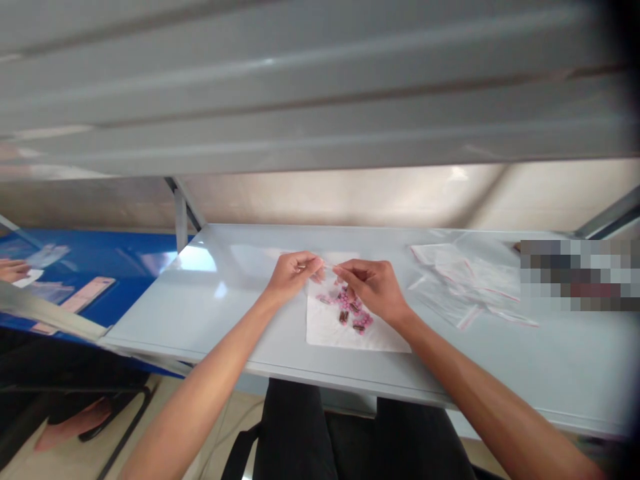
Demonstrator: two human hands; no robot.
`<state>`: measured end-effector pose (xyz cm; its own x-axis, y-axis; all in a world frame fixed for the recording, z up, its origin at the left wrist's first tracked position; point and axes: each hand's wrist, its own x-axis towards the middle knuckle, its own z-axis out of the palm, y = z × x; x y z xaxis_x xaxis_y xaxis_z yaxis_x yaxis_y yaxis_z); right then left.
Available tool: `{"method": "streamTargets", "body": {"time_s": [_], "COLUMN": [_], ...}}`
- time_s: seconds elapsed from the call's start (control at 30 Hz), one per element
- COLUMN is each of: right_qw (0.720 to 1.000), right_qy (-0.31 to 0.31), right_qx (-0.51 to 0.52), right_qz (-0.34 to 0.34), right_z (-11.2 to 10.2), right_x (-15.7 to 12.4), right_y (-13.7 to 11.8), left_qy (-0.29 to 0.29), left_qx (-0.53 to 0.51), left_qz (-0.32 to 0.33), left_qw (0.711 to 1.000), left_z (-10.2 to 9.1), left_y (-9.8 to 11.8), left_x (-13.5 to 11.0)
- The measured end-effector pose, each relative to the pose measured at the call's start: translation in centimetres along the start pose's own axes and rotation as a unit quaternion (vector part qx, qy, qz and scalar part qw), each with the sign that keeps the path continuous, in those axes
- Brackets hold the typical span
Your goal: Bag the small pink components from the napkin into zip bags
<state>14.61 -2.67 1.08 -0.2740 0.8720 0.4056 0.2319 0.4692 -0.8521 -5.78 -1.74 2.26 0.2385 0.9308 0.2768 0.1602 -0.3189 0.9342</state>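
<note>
"Head view: how does the grip stand?"

"The left hand (295,275) and the right hand (373,283) nearly meet over the desk (240,287). On each, thumb and forefinger are pressed together, and both seem to pinch one thin clear item (328,266). It is too faint to tell a strip from the edge of a film."

"Which way does its long axis run?"

"Roughly nine to three o'clock across the small gap, left hand at the nine end, right hand at the three. Past the fingertips, its outline is lost to me."

"And the pink and dark pieces (354,313)?"

"Loosely heaped on the white sheet (320,333), at about five o'clock from the pinch. That's the relation to watch: they lie lower and toward the body, off the item's line."

"Which hand is nearer them?"

"The right. Its curled fingers hang at the heap's twelve o'clock side and hide part of it; I can't tell whether they touch. The left sits farther off, around ten o'clock from the heap."

"Anything at three?"

"Clear bags (453,257) with reddish edges, spread over one another just past the right hand."
</note>
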Motion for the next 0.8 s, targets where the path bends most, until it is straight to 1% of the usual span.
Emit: {"method": "streamTargets", "body": {"time_s": [0.2, 0.3, 0.4, 0.47, 0.5, 0.57, 0.6, 0.63, 0.67, 0.7, 0.73, 0.77, 0.8], "right_qw": [0.999, 0.999, 0.999, 0.999, 0.999, 0.998, 0.990, 0.972, 0.940, 0.897, 0.858, 0.831, 0.814], "right_qy": [-0.008, -0.020, -0.033, -0.025, -0.008, 0.059, 0.110, 0.157, 0.208, 0.252, 0.267, 0.256, 0.228], "right_qx": [0.008, 0.027, 0.032, 0.036, 0.030, -0.020, -0.080, -0.162, -0.259, -0.350, -0.422, -0.473, -0.504], "right_qz": [-0.032, -0.029, -0.018, -0.004, 0.007, 0.031, 0.046, 0.060, 0.075, 0.096, 0.116, 0.142, 0.176], "right_z": [0.2, 0.1, -0.1, -0.7, -1.4, -3.4, -4.8, -6.3, -7.8, -9.2, -10.5, -11.5, -12.3], "right_x": [0.1, 0.1, 0.3, 0.6, 0.9, 1.3, 1.5, 1.6, 1.7, 1.7, 1.6, 1.4, 1.2], "right_y": [0.7, 0.7, 1.0, 1.4, 1.8, 2.6, 3.1, 3.6, 4.0, 4.5, 5.0, 5.5, 6.0], "left_qy": [-0.008, -0.024, -0.046, -0.029, -0.006, 0.050, 0.068, 0.082, 0.097, 0.116, 0.135, 0.151, 0.162], "left_qx": [-0.007, -0.017, 0.003, 0.013, 0.010, 0.004, 0.011, 0.029, 0.055, 0.089, 0.129, 0.173, 0.220], "left_qz": [0.003, 0.001, -0.017, -0.019, -0.016, -0.013, -0.017, -0.022, -0.025, -0.024, -0.021, -0.016, -0.010], "left_qw": [1.000, 1.000, 0.999, 0.999, 1.000, 0.999, 0.998, 0.996, 0.993, 0.989, 0.982, 0.973, 0.962], "left_z": [0.1, -0.4, -1.3, -2.3, -2.8, -3.8, -4.3, -4.7, -5.0, -5.3, -5.4, -5.6, -5.7], "left_y": [0.3, 0.6, 0.5, 0.2, -0.1, -0.7, -1.1, -1.4, -1.8, -2.1, -2.5, -2.8, -3.1], "left_x": [0.0, 0.0, 0.2, 0.4, 0.5, 0.8, 0.9, 1.0, 1.1, 1.2, 1.3, 1.4, 1.4]}}
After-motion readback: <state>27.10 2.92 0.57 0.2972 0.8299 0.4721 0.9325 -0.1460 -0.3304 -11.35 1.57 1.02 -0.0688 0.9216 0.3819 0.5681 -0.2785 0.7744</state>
